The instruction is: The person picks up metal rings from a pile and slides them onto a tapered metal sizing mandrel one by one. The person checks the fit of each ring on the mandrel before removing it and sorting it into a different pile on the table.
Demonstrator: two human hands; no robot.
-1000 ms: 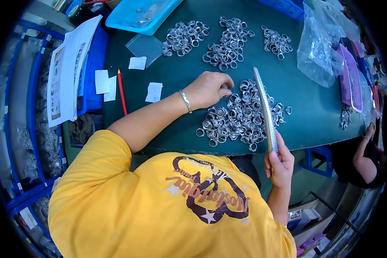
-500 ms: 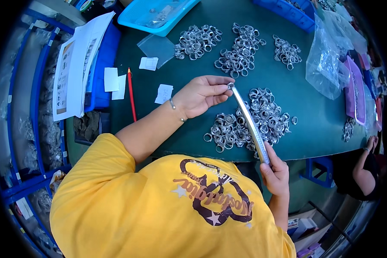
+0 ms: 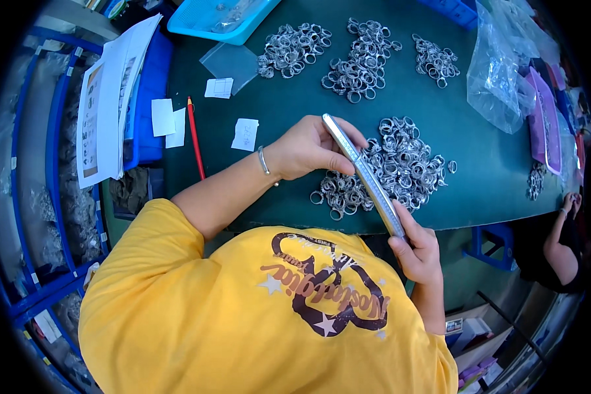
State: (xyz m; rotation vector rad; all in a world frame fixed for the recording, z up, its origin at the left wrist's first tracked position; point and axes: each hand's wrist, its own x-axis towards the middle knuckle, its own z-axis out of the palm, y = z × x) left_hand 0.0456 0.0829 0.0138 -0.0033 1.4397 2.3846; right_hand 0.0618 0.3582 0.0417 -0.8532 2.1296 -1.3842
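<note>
A silver ring mandrel [image 3: 376, 188], a long tapered stick with fine markings, slants over the table's near edge. Its thick lower end is gripped by my right hand [image 3: 419, 253], fingers and thumb closed around it. My left hand [image 3: 308, 150] is closed about the upper half, thumb on one side and fingers on the other. Between them a small silver ring [image 3: 356, 159] appears to sit around the mandrel, partly hidden by my fingers. Beneath and beyond the stick lies a large heap of silver rings [image 3: 410, 164].
Farther back are three smaller ring piles [image 3: 295, 49] on the green table [image 3: 276, 217]. Paper slips [image 3: 245, 134] and a red pencil [image 3: 195, 138] lie left, beside a blue bin [image 3: 156, 98]. Plastic bags [image 3: 496, 85] and a purple basket [image 3: 542, 125] stand right. Another person's arm [image 3: 558, 240] shows at far right.
The ring has gone from the mandrel's thin tip to partway down its length. My left hand has shifted down along the stick, whose tip now sticks out past it.
</note>
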